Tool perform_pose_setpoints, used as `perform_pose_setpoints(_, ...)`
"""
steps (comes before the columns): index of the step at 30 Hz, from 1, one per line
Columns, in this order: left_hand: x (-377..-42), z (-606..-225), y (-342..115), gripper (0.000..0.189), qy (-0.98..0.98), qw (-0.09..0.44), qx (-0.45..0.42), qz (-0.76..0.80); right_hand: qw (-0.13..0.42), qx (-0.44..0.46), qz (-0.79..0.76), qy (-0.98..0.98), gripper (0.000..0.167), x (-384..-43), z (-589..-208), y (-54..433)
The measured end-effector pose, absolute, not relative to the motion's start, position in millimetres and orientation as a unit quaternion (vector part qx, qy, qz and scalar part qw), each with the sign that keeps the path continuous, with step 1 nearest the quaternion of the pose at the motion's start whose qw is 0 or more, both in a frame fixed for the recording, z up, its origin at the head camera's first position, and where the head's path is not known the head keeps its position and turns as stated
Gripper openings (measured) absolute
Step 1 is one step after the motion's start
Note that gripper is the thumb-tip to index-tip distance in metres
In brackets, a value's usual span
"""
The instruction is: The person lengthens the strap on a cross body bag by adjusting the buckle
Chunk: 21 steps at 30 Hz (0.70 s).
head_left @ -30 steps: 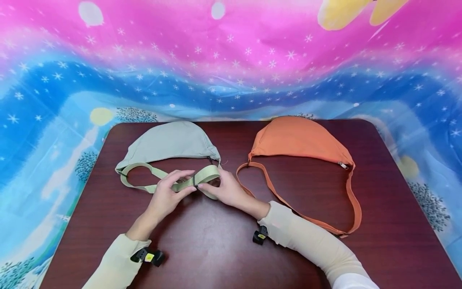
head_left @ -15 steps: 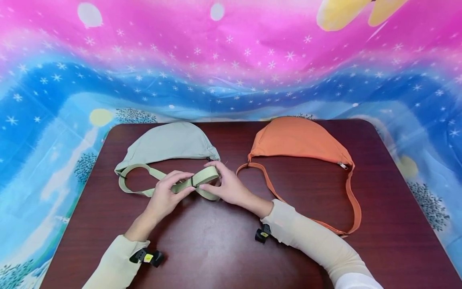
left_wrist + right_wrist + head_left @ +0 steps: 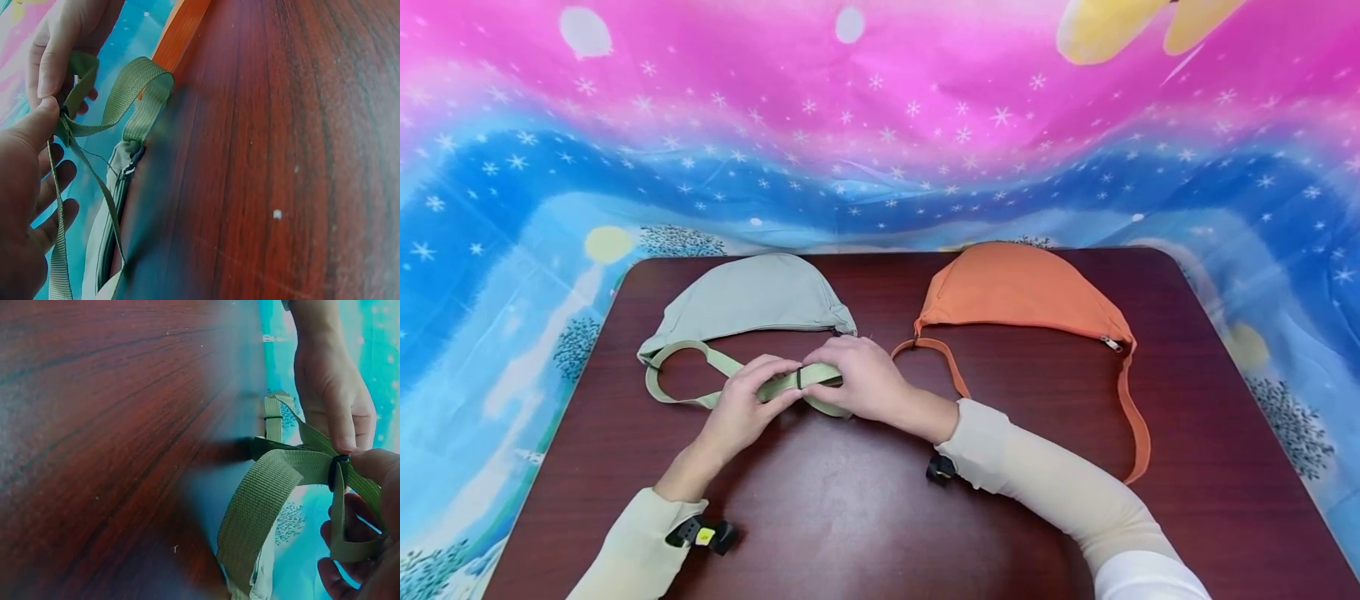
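Observation:
A pale grey-green waist bag point(image 3: 752, 296) lies at the back left of the table, its zip edge toward me. Its green webbing strap point(image 3: 715, 358) is raised off the table between both hands. My left hand point(image 3: 747, 408) pinches the strap beside a black slider buckle point(image 3: 799, 377). On the other side my right hand point(image 3: 868, 382) grips the looped strap, thumb close to the buckle. In the right wrist view, the black slider point(image 3: 338, 472) sits between the two thumbs with a strap loop point(image 3: 259, 506) hanging below. Part of the loop is hidden behind my right hand.
An orange waist bag point(image 3: 1022, 292) lies at the back right, its strap point(image 3: 1138, 433) curving toward me and partly covered by my right sleeve. A printed cloth point(image 3: 880, 167) hangs behind the dark red-brown table point(image 3: 850, 517).
My right hand's fingers have come over the top of the strap loop and flattened it toward the buckle. The left hand stays almost still. Neither bag body has visibly moved.

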<state>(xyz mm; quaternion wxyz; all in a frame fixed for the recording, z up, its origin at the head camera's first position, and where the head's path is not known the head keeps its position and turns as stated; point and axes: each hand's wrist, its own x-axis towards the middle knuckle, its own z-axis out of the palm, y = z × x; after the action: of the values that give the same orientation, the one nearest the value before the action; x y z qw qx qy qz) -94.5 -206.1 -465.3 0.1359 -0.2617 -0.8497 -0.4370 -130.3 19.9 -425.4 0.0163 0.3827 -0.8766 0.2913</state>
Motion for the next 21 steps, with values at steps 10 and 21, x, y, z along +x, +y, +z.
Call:
perform_pose_setpoints(10, -90.6, -464.4, -211.7, 0.039, -0.859, 0.127, -0.255, -0.426, 0.022, 0.386, 0.321, -0.864, 0.025, -128.6, -424.6, 19.5)
perform_pose_setpoints(21, -89.1, -463.9, -227.3, 0.039, -0.871, 0.151, -0.243, -0.401, 0.039, 0.376, 0.344, -0.860, 0.026, -129.3, -421.8, 27.4)
